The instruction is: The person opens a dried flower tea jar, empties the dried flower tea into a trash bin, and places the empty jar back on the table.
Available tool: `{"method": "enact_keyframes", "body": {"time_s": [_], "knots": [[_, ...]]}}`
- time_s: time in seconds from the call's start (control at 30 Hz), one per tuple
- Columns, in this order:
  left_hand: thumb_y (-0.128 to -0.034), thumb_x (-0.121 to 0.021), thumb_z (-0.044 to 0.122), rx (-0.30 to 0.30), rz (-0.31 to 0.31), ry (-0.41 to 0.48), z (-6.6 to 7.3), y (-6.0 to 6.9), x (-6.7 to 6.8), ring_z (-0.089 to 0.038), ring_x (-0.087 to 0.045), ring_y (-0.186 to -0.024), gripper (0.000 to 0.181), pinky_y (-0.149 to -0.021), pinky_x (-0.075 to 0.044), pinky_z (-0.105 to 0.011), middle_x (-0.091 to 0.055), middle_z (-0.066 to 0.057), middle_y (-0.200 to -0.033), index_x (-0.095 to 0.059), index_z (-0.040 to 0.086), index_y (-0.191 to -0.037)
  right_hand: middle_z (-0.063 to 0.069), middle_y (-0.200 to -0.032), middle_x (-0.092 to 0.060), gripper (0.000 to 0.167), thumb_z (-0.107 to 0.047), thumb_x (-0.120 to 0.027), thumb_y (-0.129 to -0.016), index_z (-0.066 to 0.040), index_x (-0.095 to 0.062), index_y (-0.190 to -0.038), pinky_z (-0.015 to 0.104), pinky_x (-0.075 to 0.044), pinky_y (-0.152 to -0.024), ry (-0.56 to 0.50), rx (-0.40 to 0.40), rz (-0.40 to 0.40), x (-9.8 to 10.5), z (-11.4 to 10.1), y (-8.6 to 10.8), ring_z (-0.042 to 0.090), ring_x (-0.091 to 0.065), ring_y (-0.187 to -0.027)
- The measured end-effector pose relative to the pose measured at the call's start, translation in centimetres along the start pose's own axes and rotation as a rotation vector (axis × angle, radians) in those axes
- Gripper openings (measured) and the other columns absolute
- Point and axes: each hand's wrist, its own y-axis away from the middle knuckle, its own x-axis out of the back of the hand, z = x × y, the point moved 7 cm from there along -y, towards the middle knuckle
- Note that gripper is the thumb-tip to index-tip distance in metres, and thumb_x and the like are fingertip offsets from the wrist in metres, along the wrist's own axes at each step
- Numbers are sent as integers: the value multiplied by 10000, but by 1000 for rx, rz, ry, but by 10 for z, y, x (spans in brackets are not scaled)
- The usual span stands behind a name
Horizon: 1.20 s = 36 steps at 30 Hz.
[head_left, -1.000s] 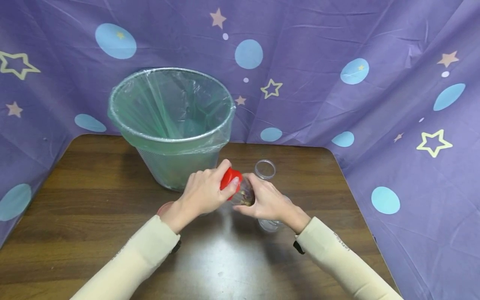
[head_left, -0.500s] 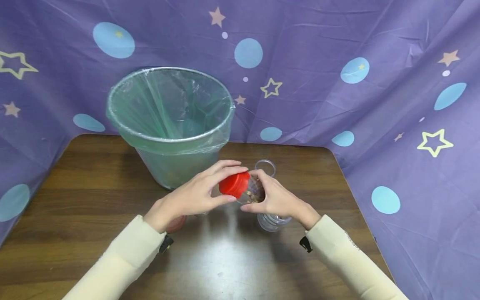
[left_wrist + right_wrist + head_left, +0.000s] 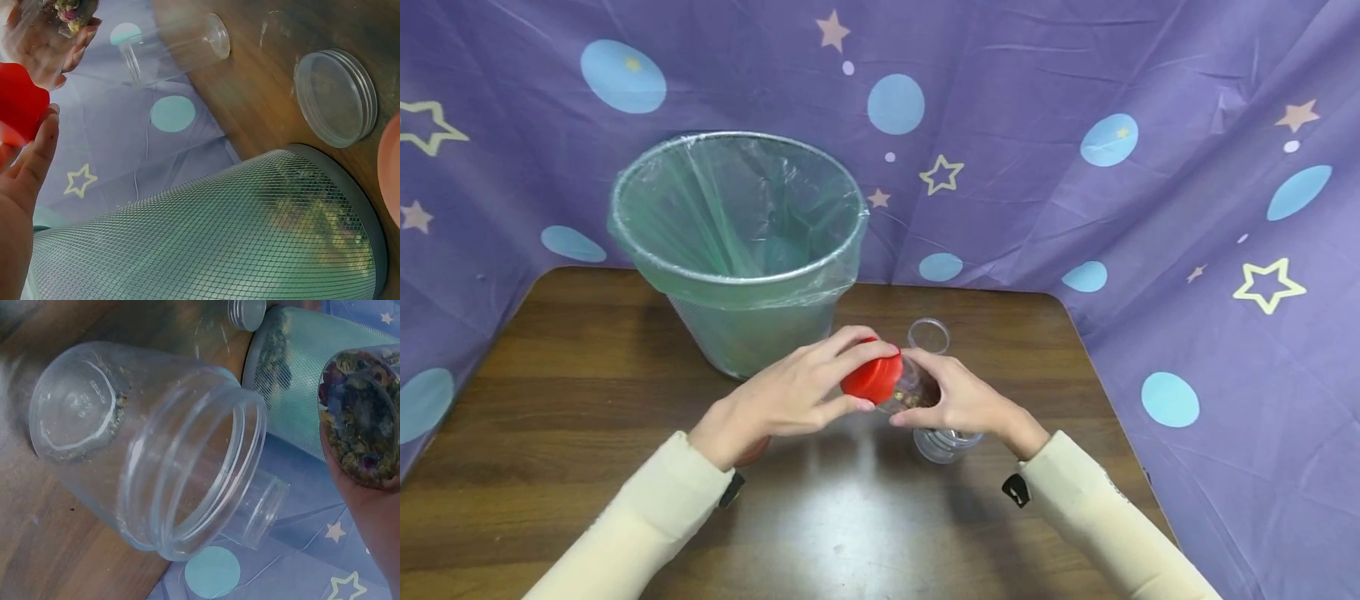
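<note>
My left hand (image 3: 797, 387) is gripping the scalloped red plastic lid (image 3: 872, 381) while my right hand (image 3: 961, 396) is holding the clear cylindrical jar of dried flowers (image 3: 917, 383) — probably steadying it against the lid — tilted, nearer me and right of the round green-lined mesh bin (image 3: 752, 325)

The left forearm (image 3: 632, 521), in a cream long fabric sleeve, angles in from the lower left; the right forearm (image 3: 1120, 521), sleeved alike, slants in from the lower right. Both bare wrists, left (image 3: 718, 433) and right (image 3: 1026, 433), show past the cuffs. The bare left hand (image 3: 793, 396) is back-up, fingers (image 3: 867, 352) arched over, thumb (image 3: 844, 407) beneath, gripping. The bare right hand (image 3: 966, 396) faces it, thumb (image 3: 917, 417) and index finger (image 3: 922, 358) curved in a clasp, just beside the left.
</note>
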Motion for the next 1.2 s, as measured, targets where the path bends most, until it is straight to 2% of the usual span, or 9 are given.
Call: {"method": "enact_keyframes", "body": {"time_s": [0.13,0.43,0.6,0.83,0.93,1.07,1.2], "knots": [[-899,-698,362,-12,10,9,1,0,0,-173,-630,-1030,559,-864,-582,-334,-527,-74,-1298,-495,163,-1380,-62,-1133,-663,676,-317,-832,-759,-165,-537,-1347,284,-531,-886,12,11,8,-2,-2,0,122,-642,-1006],[-868,-735,327,38,16,74,-2,2,2,-140,-657,-956,579,-814,-591,-287,-572,-61,-1236,-507,151,-1370,-54,-1130,-666,658,-316,-816,-776,-152,-532,-1346,292,-532,-893,36,38,5,-6,-5,-1,128,-648,-1006],[-879,-722,346,116,4,104,-6,4,-1,-120,-663,-929,568,-768,-586,-243,-586,-31,-1200,-497,191,-1377,-34,-1142,-660,677,-331,-813,-781,-130,-519,-1357,292,-543,-865,71,45,20,-8,-8,-1,123,-644,-983],[-881,-691,401,252,27,54,-9,1,1,-113,-632,-839,492,-714,-563,-237,-627,-17,-1090,-549,194,-1304,-7,-1164,-648,713,-373,-806,-768,-103,-495,-1350,306,-548,-835,214,87,137,-7,-16,2,122,-635,-988],[-884,-679,409,323,27,49,-11,0,1,-127,-624,-822,458,-697,-557,-236,-642,-19,-1054,-568,182,-1266,6,-1161,-639,722,-388,-795,-777,-88,-475,-1351,295,-555,-801,248,97,160,-9,-18,2,126,-631,-967],[-891,-665,442,405,3,81,-15,1,-1,-148,-628,-857,485,-713,-562,-263,-638,-23,-1093,-557,192,-1293,8,-1160,-633,732,-396,-807,-768,-85,-481,-1345,297,-556,-799,263,78,167,-8,-18,1,120,-625,-957],[-894,-650,518,445,-70,117,-18,4,-3,-143,-619,-942,586,-781,-560,-307,-604,6,-1186,-492,245,-1387,3,-1168,-643,736,-385,-838,-741,-94,-513,-1334,317,-548,-835,230,43,146,-6,-15,-1,117,-627,-978]]}}
